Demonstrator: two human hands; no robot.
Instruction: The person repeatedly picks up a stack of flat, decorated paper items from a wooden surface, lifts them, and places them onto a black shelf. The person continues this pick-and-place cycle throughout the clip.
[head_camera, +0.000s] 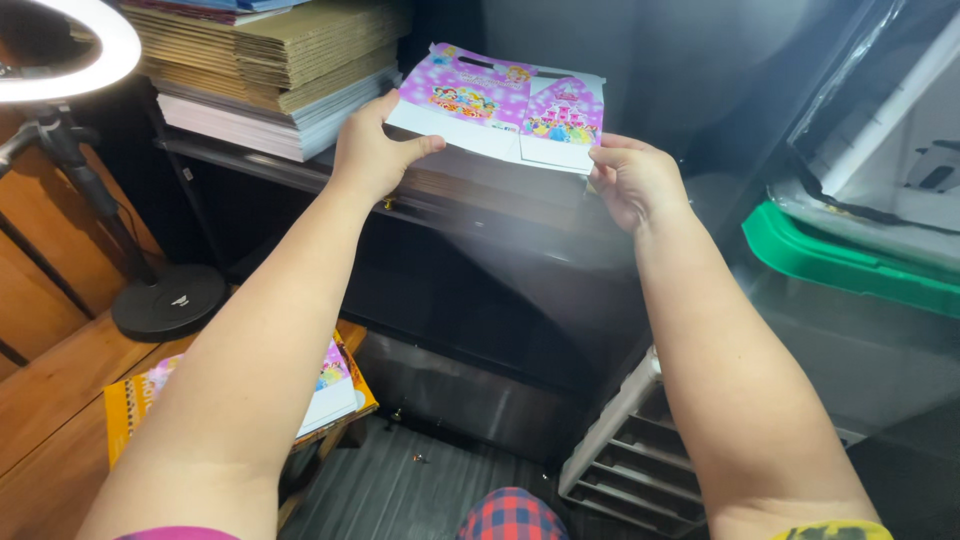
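Observation:
A flat, unfolded purple and white cardboard box blank (500, 105) with colourful cartoon pictures is held up in front of me over a dark shelf (300, 170). My left hand (375, 150) grips its lower left edge, thumb on top. Its lower right corner is pinched by my right hand (630, 180). Both arms reach forward from the bottom of the view.
Stacks of corrugated cardboard sheets (280, 60) lie on the shelf at the back left. A ring light (70, 50) on a black stand rises at left. More printed blanks (335, 385) rest on a wooden table (60, 400). A green-lidded bin (840, 260) and grey crate (630, 450) sit at right.

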